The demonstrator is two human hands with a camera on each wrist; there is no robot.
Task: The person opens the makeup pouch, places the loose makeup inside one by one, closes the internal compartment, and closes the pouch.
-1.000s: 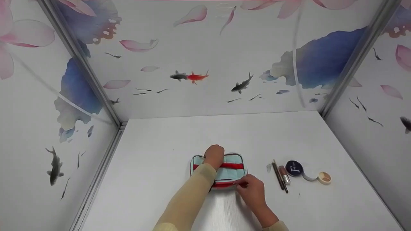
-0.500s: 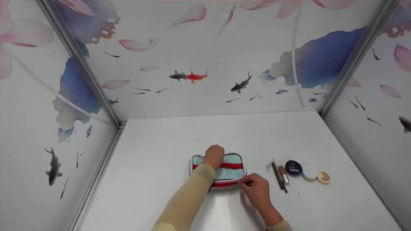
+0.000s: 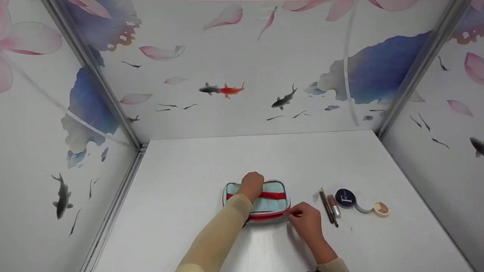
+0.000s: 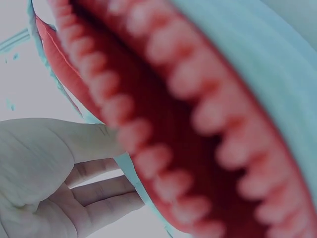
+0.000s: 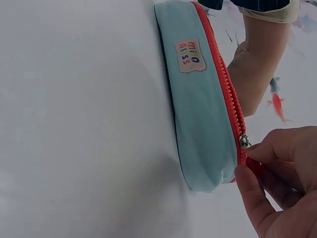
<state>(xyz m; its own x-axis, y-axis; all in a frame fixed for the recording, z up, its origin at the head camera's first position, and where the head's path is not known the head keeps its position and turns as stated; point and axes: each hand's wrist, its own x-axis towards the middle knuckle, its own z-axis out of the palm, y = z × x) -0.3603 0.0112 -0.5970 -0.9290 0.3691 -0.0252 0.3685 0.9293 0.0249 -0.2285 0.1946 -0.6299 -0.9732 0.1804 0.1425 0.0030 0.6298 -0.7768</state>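
A light-blue zip pouch [image 3: 272,206] with red trim and a red strap lies on the table. My left hand [image 3: 252,186] reaches over its top and grips it near the far edge; in the left wrist view the thumb and fingers [image 4: 104,210] lie at the pouch's edge. The red zipper teeth [image 4: 205,111] stand apart there. At the near right corner my right hand [image 3: 307,223] pinches the zipper's red pull tab [image 5: 254,166]. The metal slider [image 5: 244,141] sits close to the fingertips. A printed label [image 5: 190,55] shows on the pouch's side.
To the right lie two slim pencils [image 3: 327,207], a brown tube [image 3: 334,206] with a silvery end, a round dark-blue case [image 3: 345,198], a white curved piece [image 3: 363,206] and a small round palette [image 3: 380,209]. Printed walls [image 3: 242,113] enclose the white table [image 3: 181,170].
My right hand has moved a little to the right, drawing the zipper pull along the pouch's near edge to its right corner. The left hand stays on the pouch.
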